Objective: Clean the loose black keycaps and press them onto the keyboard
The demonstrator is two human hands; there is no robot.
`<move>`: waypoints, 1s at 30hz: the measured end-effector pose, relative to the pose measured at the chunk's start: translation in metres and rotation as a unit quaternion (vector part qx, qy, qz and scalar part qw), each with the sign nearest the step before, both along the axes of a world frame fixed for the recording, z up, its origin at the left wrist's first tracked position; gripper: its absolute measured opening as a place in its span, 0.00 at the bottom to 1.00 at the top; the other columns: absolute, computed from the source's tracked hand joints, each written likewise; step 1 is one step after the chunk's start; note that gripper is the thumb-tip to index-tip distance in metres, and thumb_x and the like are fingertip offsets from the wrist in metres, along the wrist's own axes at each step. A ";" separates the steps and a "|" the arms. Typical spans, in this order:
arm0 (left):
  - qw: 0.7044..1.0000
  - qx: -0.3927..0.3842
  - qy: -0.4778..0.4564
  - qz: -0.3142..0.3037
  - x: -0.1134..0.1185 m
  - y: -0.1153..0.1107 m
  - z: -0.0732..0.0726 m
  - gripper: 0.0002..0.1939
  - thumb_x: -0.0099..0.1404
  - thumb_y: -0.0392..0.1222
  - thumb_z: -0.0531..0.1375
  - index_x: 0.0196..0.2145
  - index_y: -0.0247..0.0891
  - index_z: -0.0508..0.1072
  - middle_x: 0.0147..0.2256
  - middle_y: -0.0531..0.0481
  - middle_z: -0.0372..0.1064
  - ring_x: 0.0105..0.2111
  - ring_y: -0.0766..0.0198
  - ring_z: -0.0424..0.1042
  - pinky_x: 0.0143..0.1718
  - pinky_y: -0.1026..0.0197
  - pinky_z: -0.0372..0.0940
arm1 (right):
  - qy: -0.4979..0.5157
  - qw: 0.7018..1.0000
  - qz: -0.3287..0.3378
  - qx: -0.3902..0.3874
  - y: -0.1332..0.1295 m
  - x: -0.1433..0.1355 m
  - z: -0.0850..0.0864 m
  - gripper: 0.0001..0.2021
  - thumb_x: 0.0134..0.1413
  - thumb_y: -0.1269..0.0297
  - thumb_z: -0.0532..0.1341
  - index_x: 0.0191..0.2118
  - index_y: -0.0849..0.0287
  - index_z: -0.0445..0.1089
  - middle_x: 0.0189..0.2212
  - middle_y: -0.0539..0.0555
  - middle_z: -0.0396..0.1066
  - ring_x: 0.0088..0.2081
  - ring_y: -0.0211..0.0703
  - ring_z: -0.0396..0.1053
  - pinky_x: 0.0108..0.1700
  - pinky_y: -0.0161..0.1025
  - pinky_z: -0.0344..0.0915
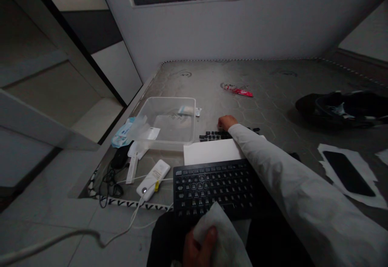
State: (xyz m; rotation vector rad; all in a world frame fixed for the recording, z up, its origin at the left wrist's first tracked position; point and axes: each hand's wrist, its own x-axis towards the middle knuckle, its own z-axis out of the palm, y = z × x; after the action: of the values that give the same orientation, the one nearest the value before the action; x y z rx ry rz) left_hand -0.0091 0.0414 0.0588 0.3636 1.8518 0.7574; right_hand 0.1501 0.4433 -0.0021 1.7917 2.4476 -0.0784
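A black keyboard (212, 186) lies across my lap, its top row capped and most other positions showing bare key stems. My left hand (200, 246), at the bottom, pinches a white wipe or cloth (224, 234) that overlaps the keyboard's near edge. Farther off, my right hand (228, 122) is curled down at rows of loose black keycaps (212, 135) laid out on the mattress. Its fingertips are hidden, so what they pinch, if anything, cannot be seen. Between the keycaps and the keyboard lies a white sheet or box (209, 152), partly covered by my right sleeve.
To the left stands a clear plastic tub (169, 125), beside a blue wipes packet (123, 133). A white power bank (153, 180) with cables lies nearer. A red wrapper (239, 91) is farther back. At right are a phone (348, 172) on white paper and a black bag (339, 107).
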 end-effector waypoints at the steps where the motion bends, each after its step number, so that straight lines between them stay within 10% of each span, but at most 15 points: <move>1: 1.000 0.001 0.004 0.000 0.000 0.000 -0.001 0.25 0.43 0.54 0.61 0.34 0.32 0.72 0.32 0.43 0.73 0.37 0.51 0.70 0.40 0.56 0.63 | 0.005 1.000 -0.002 0.010 -0.002 -0.001 0.004 0.10 0.50 0.64 0.55 0.37 0.58 0.70 0.36 0.58 0.71 0.40 0.44 0.66 0.40 0.36 0.57; 9: 0.988 0.118 -0.090 0.042 0.007 -0.001 -0.006 0.26 0.43 0.53 0.62 0.35 0.28 0.71 0.34 0.40 0.73 0.37 0.53 0.70 0.40 0.57 0.63 | 0.200 0.975 0.002 0.094 -0.054 -0.007 0.062 0.11 0.55 0.61 0.50 0.40 0.59 0.64 0.33 0.56 0.70 0.34 0.40 0.67 0.35 0.33 0.58; 16: 0.964 0.219 -0.148 -0.011 0.012 -0.010 -0.011 0.23 0.45 0.51 0.62 0.33 0.27 0.73 0.31 0.41 0.74 0.34 0.53 0.71 0.35 0.58 0.64 | 0.418 0.901 0.080 0.080 -0.233 0.008 0.120 0.09 0.48 0.59 0.57 0.36 0.55 0.68 0.35 0.52 0.69 0.35 0.40 0.67 0.40 0.37 0.62; 22: 0.974 0.217 -0.050 -0.032 0.011 -0.028 -0.011 0.23 0.45 0.51 0.61 0.32 0.29 0.75 0.30 0.42 0.74 0.36 0.51 0.70 0.35 0.58 0.64 | 0.474 0.880 0.019 0.037 -0.386 0.013 0.086 0.11 0.50 0.61 0.54 0.41 0.44 0.68 0.37 0.52 0.69 0.41 0.45 0.66 0.43 0.43 0.64; 30: 0.968 0.220 -0.117 -0.009 0.015 -0.043 -0.018 0.21 0.44 0.52 0.61 0.31 0.31 0.72 0.26 0.45 0.72 0.30 0.54 0.71 0.28 0.59 0.65 | 0.548 0.835 0.009 -0.047 -0.423 -0.002 0.068 0.09 0.46 0.60 0.57 0.36 0.51 0.69 0.32 0.52 0.70 0.34 0.44 0.68 0.38 0.41 0.67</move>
State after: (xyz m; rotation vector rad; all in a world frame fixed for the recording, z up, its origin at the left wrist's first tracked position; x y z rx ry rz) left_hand 0.0056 -0.0017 0.0412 0.5476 1.4491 1.1505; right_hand 0.1484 0.0202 0.0664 1.9632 2.9601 -1.6011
